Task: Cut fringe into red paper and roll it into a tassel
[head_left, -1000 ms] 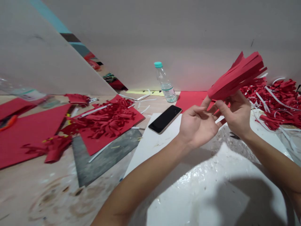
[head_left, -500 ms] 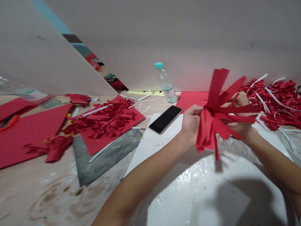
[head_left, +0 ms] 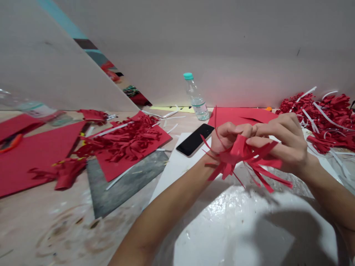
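A red fringed paper tassel [head_left: 239, 150] is pinched between both of my hands, its cut strips fanning out and hanging downward. My left hand [head_left: 226, 135] grips its gathered upper part from the left, fingers bent. From the right, my right hand [head_left: 285, 142] pinches the same part, thumb and fingertips close to those of the left. Below the tassel is a glossy white surface [head_left: 222, 221], where shadows of the arms and strips fall. A black phone [head_left: 195, 139] lies left of my left hand.
A water bottle [head_left: 197, 98] with a teal cap stands by the wall. Red fringed pieces lie on a red sheet [head_left: 107, 168] over a grey sheet [head_left: 102, 199] at left. Orange-handled scissors [head_left: 11, 143] rest far left. A pile of red fringes [head_left: 332, 118] is at right.
The tassel has turned so its strips point down and outward instead of up and right. My hands have come together at its gathered part, uncovering more of the red sheet behind.
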`<state>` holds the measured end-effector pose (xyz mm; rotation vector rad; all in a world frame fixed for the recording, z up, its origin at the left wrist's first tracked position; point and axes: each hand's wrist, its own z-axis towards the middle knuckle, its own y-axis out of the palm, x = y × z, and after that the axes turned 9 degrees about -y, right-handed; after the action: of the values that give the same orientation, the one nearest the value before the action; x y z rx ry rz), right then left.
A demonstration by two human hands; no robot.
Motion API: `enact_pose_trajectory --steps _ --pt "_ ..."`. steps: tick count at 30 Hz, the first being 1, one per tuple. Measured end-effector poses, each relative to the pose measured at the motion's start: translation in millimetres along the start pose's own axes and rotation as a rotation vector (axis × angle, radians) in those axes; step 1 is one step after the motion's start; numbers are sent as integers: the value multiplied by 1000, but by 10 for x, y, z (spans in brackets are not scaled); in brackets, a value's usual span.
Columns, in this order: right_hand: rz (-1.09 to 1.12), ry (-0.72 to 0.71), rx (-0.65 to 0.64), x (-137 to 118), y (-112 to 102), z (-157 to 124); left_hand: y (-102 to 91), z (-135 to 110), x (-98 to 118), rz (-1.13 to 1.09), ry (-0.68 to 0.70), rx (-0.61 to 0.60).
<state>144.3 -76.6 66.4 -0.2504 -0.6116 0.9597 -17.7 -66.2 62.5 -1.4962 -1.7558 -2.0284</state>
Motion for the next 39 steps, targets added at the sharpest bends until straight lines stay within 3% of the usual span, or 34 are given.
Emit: enact_pose_trajectory --steps 3,6,11,15,18,23,27,30,32,39 --pt "9 33 -7 -20 -35 36 30 -26 17 128 -30 -131" --pt "-42 69 -30 -14 -71 40 -13 -5 9 189 -16 -172" --pt "-145 189 -188 44 -113 10 -93 34 8 295 -16 -260" --pt "-102 53 -14 73 -121 8 -103 16 33 424 -35 -301" --pt "-47 32 20 62 -130 18 -96 -17 32 479 -11 -265" --pt "73 163 -64 55 -147 22 -97 -36 37 544 75 -175" --pt "269 437 -58 142 -110 -20 -145 -14 121 535 296 -91" --pt "521 665 -41 227 -76 -72 -175 -14 203 727 459 73" --pt "642 733 -83 261 -59 -96 -176 -20 238 907 497 112" --pt "525 710 -232 262 14 -114 -132 -15 233 1193 562 67"
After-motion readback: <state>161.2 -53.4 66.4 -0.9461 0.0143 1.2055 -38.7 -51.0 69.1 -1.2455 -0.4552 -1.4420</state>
